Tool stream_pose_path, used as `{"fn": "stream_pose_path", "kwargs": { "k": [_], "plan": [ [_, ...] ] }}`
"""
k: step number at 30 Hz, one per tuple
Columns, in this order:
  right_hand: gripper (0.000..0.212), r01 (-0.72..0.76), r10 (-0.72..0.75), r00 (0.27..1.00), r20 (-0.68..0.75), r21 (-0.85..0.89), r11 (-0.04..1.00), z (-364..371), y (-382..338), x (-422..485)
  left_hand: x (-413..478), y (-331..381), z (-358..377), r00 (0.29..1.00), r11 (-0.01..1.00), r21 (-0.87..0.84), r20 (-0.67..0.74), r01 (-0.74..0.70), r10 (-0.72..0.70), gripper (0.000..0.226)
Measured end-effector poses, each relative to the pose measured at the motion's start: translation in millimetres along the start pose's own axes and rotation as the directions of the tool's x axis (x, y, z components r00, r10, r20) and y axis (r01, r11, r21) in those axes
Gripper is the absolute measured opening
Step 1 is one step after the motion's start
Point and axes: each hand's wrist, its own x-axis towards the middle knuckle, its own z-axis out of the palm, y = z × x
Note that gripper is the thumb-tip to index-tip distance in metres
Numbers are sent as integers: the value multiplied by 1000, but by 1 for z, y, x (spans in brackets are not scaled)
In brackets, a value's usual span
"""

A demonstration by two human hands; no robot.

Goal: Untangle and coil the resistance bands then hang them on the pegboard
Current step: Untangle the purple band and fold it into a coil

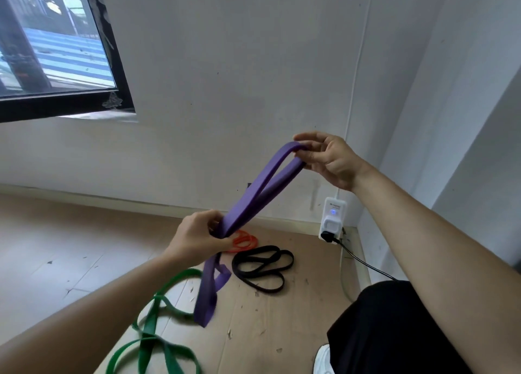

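Observation:
A wide purple resistance band [262, 187] is stretched in the air between both hands. My right hand [328, 159] pinches its upper folded end at the right. Lower left, my left hand [197, 237] grips the band's middle, and a loose purple loop hangs below that hand toward the floor. On the floor lie a green band [153, 334] in loose twisted loops at the lower left, a black band [262, 266] in loops at the centre, and an orange band [245, 241] partly hidden behind my left hand. No pegboard is in view.
A white plug-in device [332, 220] with a blue light sits on the wall by the corner, and its black cable [366, 263] runs across the floor. A window [53, 41] is at the upper left. My black-clad leg [394, 325] and white shoe [322, 359] are at the lower right.

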Motion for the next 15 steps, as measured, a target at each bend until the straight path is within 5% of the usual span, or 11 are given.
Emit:
{"fn": "stream_pose_path", "kwargs": {
  "k": [6,10,15],
  "plan": [
    [36,-32,45,999,28,-347,937,-11,10,-2,6,-25,-25,986,994,50,133,93,-99,19],
    [41,-9,27,999,32,-459,888,-13,10,-3,7,-33,-38,981,998,38,189,44,-50,36],
    [36,-52,78,997,21,-572,818,-25,17,-9,7,-31,-61,986,997,-69,169,23,-11,26]
  ]
}}
